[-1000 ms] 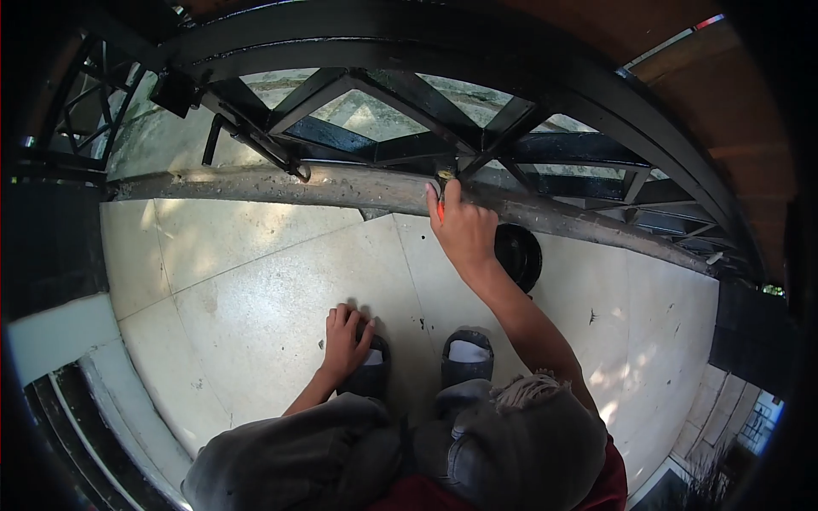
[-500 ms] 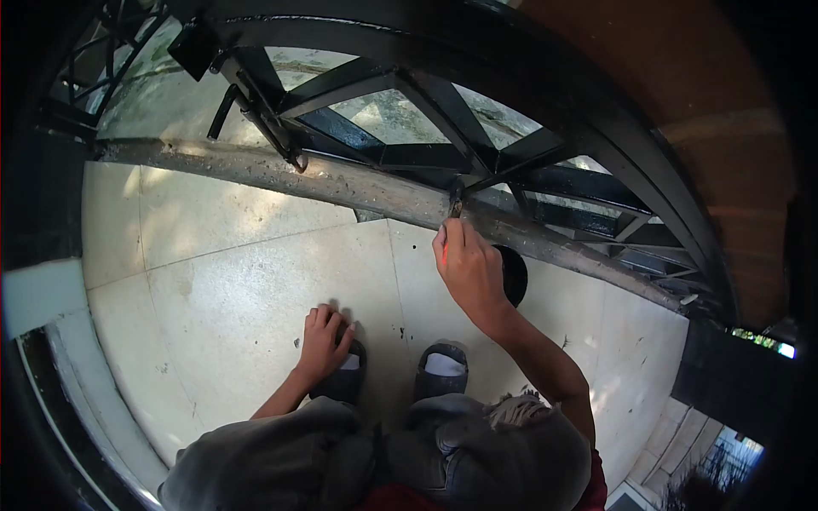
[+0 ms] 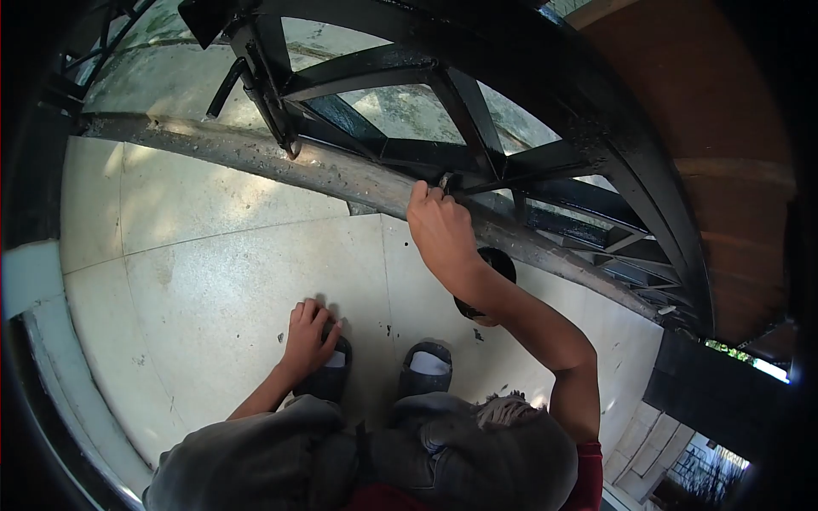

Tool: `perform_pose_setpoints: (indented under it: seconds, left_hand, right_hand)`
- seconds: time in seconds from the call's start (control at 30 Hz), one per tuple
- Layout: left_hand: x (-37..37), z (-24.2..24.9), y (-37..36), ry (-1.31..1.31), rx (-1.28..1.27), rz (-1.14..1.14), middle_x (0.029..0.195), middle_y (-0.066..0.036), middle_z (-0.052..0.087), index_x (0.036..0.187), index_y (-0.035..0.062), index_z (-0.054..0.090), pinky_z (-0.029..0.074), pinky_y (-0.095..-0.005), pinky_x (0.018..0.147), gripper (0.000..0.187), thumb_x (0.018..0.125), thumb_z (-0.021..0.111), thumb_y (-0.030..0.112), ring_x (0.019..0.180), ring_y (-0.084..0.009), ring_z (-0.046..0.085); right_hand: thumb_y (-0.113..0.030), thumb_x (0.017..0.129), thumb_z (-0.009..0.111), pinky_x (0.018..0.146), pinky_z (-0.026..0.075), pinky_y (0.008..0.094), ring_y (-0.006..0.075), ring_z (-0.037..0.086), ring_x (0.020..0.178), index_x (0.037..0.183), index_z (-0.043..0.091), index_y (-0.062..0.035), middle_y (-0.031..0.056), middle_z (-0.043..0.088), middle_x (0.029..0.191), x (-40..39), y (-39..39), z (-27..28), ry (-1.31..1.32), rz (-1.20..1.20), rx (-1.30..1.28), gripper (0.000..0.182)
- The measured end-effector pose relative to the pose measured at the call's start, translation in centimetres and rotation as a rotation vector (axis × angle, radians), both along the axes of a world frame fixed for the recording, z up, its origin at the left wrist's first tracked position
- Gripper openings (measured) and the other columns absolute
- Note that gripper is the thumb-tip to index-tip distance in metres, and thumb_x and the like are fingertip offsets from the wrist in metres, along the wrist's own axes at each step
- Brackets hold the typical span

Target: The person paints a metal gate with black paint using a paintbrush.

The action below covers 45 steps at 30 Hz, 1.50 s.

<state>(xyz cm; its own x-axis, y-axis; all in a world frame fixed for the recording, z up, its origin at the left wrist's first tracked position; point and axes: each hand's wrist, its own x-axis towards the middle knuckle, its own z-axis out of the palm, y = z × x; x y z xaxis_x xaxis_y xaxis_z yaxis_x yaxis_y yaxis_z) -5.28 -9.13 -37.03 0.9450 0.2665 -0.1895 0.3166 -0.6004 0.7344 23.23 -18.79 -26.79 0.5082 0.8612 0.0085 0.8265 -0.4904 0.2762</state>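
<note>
My right hand (image 3: 443,230) is closed around a small brush (image 3: 449,181), whose dark tip shows just past the fingers at the lower bar of the black metal gate (image 3: 434,157). The hand covers its handle. Partly hidden behind my right wrist and forearm is a round black container (image 3: 498,262) on the tiles. My left hand (image 3: 308,336) hangs over the floor beside my left foot, its fingers apart and holding nothing.
A rough concrete ledge (image 3: 332,175) runs along the foot of the gate. A latch bolt (image 3: 268,111) is fixed to the gate at the upper left. My sandalled feet (image 3: 426,366) stand on the pale tiled floor (image 3: 213,281). Brown panelling (image 3: 724,136) is at the upper right.
My right hand has moved up and slightly left, closer to the gate's bar, and its wrist has turned. The orange on the handle is now hidden. The view has shifted slightly.
</note>
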Motion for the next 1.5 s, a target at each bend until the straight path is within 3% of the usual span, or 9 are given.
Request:
perform_pose_setpoints:
  seconds: [0.27, 0.57, 0.67, 0.9, 1.03, 1.13, 1.2, 1.3, 1.5]
  left_hand:
    - [0.0, 0.1, 0.0, -0.007, 0.001, 0.003, 0.106, -0.016, 0.052, 0.098, 0.0032, 0.063, 0.041, -0.0456, 0.091, 0.018, 0.088, 0.07, 0.017, 0.102, -0.0349, 0.051]
    - [-0.2, -0.1, 0.0, -0.017, 0.007, 0.003, 0.106, -0.016, 0.052, 0.097, 0.0029, 0.063, 0.043, -0.0458, 0.09, 0.018, 0.088, 0.071, 0.017, 0.102, -0.0349, 0.051]
    - [0.0, -0.1, 0.0, -0.022, 0.004, 0.006, 0.106, -0.016, 0.052, 0.097, 0.0027, 0.063, 0.042, -0.046, 0.09, 0.019, 0.088, 0.07, 0.017, 0.102, -0.035, 0.051]
    - [-0.1, 0.0, 0.1, -0.011, -0.021, 0.007, 0.107, -0.016, 0.051, 0.098, 0.0026, 0.063, 0.042, -0.0455, 0.092, 0.019, 0.088, 0.07, 0.017, 0.104, -0.0348, 0.05]
    - [0.9, 0.9, 0.7, -0.023, -0.032, 0.015, 0.104, -0.015, 0.054, 0.097, 0.0029, 0.063, 0.042, -0.0453, 0.093, 0.017, 0.09, 0.069, 0.017, 0.101, -0.0345, 0.052]
    - [4.0, 3.0, 1.3, 0.028, -0.2, -0.081, 0.101, -0.011, 0.06, 0.103, 0.002, 0.064, 0.044, -0.0409, 0.09, 0.023, 0.098, 0.064, 0.024, 0.097, -0.0272, 0.056]
    - [7.5, 5.2, 0.8, 0.093, -1.038, 0.151, 0.097, -0.006, 0.064, 0.111, 0.0015, 0.063, 0.045, -0.0345, 0.087, 0.034, 0.105, 0.057, 0.034, 0.092, -0.0187, 0.059]
    - [12.0, 7.9, 0.4, 0.075, -1.283, 0.179, 0.099, -0.003, 0.063, 0.117, 0.0024, 0.062, 0.044, -0.0294, 0.088, 0.035, 0.11, 0.048, 0.034, 0.094, -0.0112, 0.057]
    - [13.4, 6.2, -3.0, 0.095, -1.235, 0.175, 0.098, 0.0, 0.063, 0.118, 0.0046, 0.063, 0.044, -0.0253, 0.092, 0.033, 0.107, 0.055, 0.034, 0.098, -0.0078, 0.057]
  right_hand:
    - [-0.003, 0.082, 0.07, 0.056, 0.06, 0.0312, 0.027, 0.075, 0.068, 0.087, 0.055, -0.0036, 0.0167, 0.069, 0.074, -0.6, 1.3, 1.5, 0.229, -0.1, -0.014, 0.016]
    - [-0.003, 0.083, 0.068, 0.055, 0.059, 0.0321, 0.0264, 0.074, 0.065, 0.087, 0.055, -0.0041, 0.0158, 0.069, 0.075, -1.9, 0.6, 2.5, 0.369, -0.123, -0.046, 0.014]
    - [-0.003, 0.083, 0.068, 0.054, 0.059, 0.0314, 0.0252, 0.073, 0.064, 0.089, 0.054, -0.0048, 0.0138, 0.067, 0.075, -1.9, 0.2, 1.6, 0.128, -0.001, 0.131, 0.015]
    - [-0.008, 0.088, 0.067, 0.057, 0.059, 0.0324, 0.0262, 0.073, 0.074, 0.093, 0.053, -0.0044, 0.0149, 0.066, 0.082, -2.9, -1.5, 2.6, 0.305, -0.145, -0.021, 0.015]
    - [-0.01, 0.095, 0.066, 0.066, 0.057, 0.0403, 0.0337, 0.07, 0.078, 0.105, 0.053, -0.0008, 0.0154, 0.064, 0.085, -4.6, -2.9, 3.0, 0.612, -0.162, 0.472, 0.019]
    - [-0.006, 0.094, 0.069, 0.068, 0.053, 0.0421, 0.0356, 0.066, 0.077, 0.114, 0.051, 0.0009, 0.0174, 0.06, 0.089, -6.2, -3.8, 0.9, 0.681, -0.195, 0.701, 0.028]
    - [-0.004, 0.092, 0.072, 0.067, 0.051, 0.0419, 0.0352, 0.064, 0.076, 0.117, 0.049, 0.0014, 0.0184, 0.058, 0.091, -7.6, -4.2, -1.3, 0.68, -0.195, 0.803, 0.034]
    - [0.001, 0.09, 0.069, 0.072, 0.048, 0.0434, 0.0361, 0.059, 0.082, 0.117, 0.047, 0.0007, 0.0202, 0.056, 0.1, -9.9, -4.4, -5.0, 0.764, -0.236, 1.057, 0.035]
    - [0.006, 0.086, 0.065, 0.083, 0.045, 0.0483, 0.0392, 0.057, 0.094, 0.12, 0.046, 0.0024, 0.0234, 0.057, 0.108, -12.2, -5.7, -6.9, 0.725, -0.318, 1.074, 0.04]
